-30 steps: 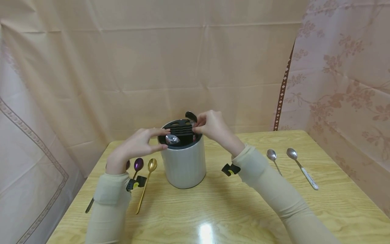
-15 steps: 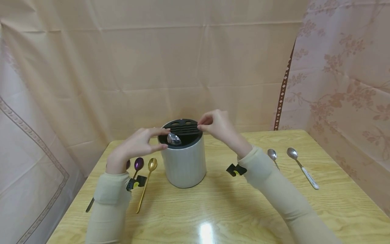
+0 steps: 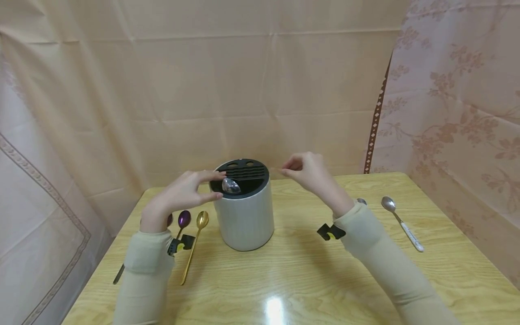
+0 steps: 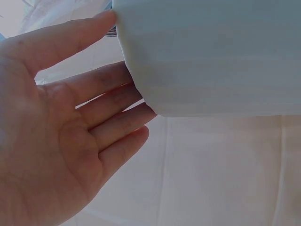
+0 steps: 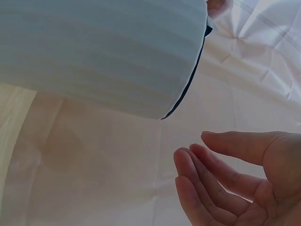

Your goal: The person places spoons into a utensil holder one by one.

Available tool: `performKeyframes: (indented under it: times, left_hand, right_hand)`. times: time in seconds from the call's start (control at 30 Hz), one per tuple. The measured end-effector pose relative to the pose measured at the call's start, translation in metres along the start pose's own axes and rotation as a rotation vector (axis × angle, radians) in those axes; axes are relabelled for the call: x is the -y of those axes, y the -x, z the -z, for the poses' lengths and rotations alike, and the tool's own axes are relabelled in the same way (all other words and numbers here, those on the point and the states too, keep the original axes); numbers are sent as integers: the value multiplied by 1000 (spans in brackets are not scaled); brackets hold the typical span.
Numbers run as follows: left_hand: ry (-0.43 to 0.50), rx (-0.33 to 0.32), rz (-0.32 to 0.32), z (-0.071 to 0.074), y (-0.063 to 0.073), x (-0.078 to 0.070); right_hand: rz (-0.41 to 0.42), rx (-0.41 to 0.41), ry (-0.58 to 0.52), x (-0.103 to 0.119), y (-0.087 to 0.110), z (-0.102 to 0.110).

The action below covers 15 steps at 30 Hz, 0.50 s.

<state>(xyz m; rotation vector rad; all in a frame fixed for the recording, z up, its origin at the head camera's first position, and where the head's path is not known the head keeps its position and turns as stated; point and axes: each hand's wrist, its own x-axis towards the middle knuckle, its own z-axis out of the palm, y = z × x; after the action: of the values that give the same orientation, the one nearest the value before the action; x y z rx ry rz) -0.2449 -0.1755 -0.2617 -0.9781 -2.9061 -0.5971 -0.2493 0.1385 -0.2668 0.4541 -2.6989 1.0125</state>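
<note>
White ribbed cylindrical holder (image 3: 245, 223), fitted with a black slotted top (image 3: 243, 171), stands upright on the yellowish wood-grain table (image 3: 260, 284) in the head view. One shiny silver metal spoon (image 3: 231, 185) pokes bowl-up from its front opening. The left hand (image 3: 180, 192) spans the rim's left side, thumb and fingers well parted; whether a fingertip also touches that spoon is hard to tell. The right hand (image 3: 310, 174), holding nothing, hovers just beside the holder, fingers loosely bent. Left of the holder lie a gold metal spoon (image 3: 202, 220) and a glossy purple-bowled spoon (image 3: 184, 219); far right lies a silver spoon with a patterned white handle (image 3: 411, 235). From the left wrist, the thumb tip meets the holder's edge, fingers nearly straight. From the right wrist, a narrow gap separates thumb and fingertips, apart from the holder.
</note>
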Motion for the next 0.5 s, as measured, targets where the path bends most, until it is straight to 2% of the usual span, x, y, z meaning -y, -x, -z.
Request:
performKeyframes:
  times: [0.23, 0.5]
  left_hand:
    - [5, -1, -3, -2, 1, 1]
    - [10, -1, 0, -2, 2, 1]
  right_hand:
    - [-19, 1, 25, -14, 6, 1]
    - [-93, 30, 23, -35, 10, 1]
